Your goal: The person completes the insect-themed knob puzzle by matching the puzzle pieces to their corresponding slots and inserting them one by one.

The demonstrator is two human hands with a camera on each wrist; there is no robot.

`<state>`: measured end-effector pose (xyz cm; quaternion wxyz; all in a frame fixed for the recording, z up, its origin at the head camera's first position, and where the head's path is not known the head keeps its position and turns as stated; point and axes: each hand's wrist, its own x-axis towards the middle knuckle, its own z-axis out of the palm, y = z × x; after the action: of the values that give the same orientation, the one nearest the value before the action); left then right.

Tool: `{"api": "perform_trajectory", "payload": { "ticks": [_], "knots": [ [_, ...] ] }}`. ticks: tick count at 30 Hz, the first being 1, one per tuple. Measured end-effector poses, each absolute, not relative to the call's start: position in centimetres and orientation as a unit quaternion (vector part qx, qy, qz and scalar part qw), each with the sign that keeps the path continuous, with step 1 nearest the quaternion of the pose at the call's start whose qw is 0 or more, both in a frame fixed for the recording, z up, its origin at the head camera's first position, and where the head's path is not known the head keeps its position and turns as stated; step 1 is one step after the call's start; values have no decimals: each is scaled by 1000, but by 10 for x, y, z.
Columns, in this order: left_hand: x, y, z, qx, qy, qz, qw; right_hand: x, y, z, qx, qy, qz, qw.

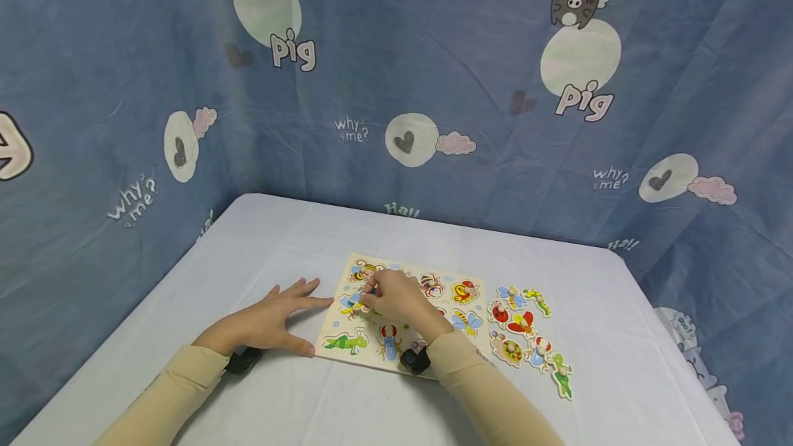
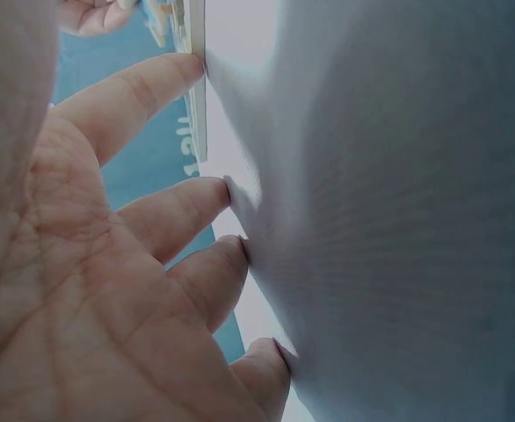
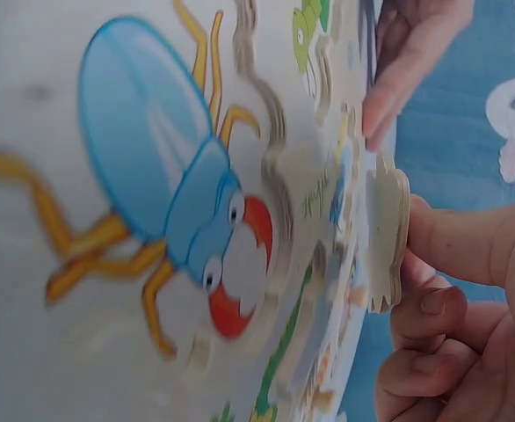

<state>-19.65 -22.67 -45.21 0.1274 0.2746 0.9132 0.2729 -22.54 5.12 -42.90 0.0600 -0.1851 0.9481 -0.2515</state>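
A wooden insect puzzle board (image 1: 367,358) lies on the white table, with recesses printed with insects. My right hand (image 1: 403,300) is over its left half and pinches a wooden puzzle piece (image 3: 388,237) between thumb and fingers. The right wrist view shows this piece edge-on, with its plain back towards the board; its printed face is hidden. Close by it in the head view is the board's blue-winged fly picture (image 1: 351,304). My left hand (image 1: 269,322) is spread at the board's left side, index fingertip and thumb at the edge, the other fingertips on the table.
Several loose pieces lie right of the board, among them a dragonfly (image 1: 512,296), a caterpillar (image 1: 537,300), a red ladybird (image 1: 498,312), a beetle (image 1: 539,352) and a grasshopper (image 1: 562,376). A blue printed curtain (image 1: 347,177) hangs behind the table.
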Motion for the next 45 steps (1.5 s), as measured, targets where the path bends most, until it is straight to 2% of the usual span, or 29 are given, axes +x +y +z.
{"api": "perform_trajectory", "payload": {
  "ticks": [10,22,36,45],
  "knots": [
    [-199,-229,-455,275,913,273,126,-228,37,-437,-184,950,-239,76],
    [-199,-231,-456,278,912,275,125,-229,29,-438,-192,956,-210,68],
    [-200,-230,-456,281,912,274,121,-227,29,-436,-175,956,-225,65],
    [-200,-230,-456,279,913,272,122,-229,30,-436,-158,952,-249,83]
  ]
}}
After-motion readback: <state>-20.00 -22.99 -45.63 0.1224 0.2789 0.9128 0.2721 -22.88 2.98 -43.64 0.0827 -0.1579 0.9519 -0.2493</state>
